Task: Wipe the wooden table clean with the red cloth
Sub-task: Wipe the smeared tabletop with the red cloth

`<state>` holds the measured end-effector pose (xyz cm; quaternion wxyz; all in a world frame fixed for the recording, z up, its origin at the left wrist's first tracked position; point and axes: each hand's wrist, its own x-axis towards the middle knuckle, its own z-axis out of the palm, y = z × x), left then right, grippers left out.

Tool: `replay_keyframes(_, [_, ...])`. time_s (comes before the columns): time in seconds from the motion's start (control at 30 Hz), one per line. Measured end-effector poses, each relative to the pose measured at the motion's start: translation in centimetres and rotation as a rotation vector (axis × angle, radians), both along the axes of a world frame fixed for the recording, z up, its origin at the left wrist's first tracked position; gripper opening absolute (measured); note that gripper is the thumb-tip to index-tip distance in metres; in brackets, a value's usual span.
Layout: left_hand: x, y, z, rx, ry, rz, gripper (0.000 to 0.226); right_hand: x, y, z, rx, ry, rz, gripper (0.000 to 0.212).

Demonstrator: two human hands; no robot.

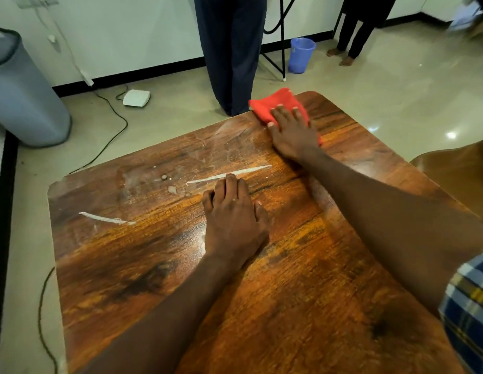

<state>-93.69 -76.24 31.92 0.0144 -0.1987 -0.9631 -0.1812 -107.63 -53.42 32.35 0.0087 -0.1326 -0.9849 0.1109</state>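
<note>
Clearly, wiping should sweep from the table's one o'clock corner toward the nine o'clock streak. The left hand lies flat and empty, bracing; the right hand presses open-palmed on the cloth. Its near part is hidden under the palm.

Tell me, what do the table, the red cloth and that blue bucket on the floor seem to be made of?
Table: wood or wood-look laminate, glossy; grain and dark knots show, with light glare.
Red cloth: soft fabric, perhaps microfibre; matte, fuzzy, creased under the right hand.
Blue bucket: likely plastic; smooth and slightly translucent.
</note>
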Motion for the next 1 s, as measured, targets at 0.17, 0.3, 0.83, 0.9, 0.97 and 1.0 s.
replay_keyframes(0.17, [0.0, -0.2, 0.3, 0.152, 0.021, 0.032, 0.038, 4.1, -7.0, 0.3, 0.000, -0.041, 0.404, 0.058])
replay_keyframes(0.3, [0.6, -0.9, 1.2, 0.244, 0.052, 0.050, 0.020, 6.6, -4.3, 0.0, -0.027, 0.021, 0.247, 0.056])
replay_keyframes(0.83, [0.9, -15.4, 1.0, 0.164, 0.113, 0.232, 0.012, 10.3, -18.2, -0.1, -0.038, 0.000, 0.316, 0.058])
replay_keyframes(0.9, [1.1, -15.4, 1.3, 0.145, 0.127, 0.230, 0.016, 10.1, -15.6, 0.2, 0.002, -0.018, 0.365, 0.057])
replay_keyframes(0.97, [1.1, -15.5, 1.3, 0.123, 0.137, 0.225, 0.020, 9.8, -11.5, 0.1, 0.041, 0.007, 0.229, 0.058])
replay_keyframes(1.0, [1.1, -15.4, 1.2, 0.118, 0.139, 0.222, 0.022, 9.8, -9.4, 0.0, 0.024, 0.014, 0.118, 0.059])
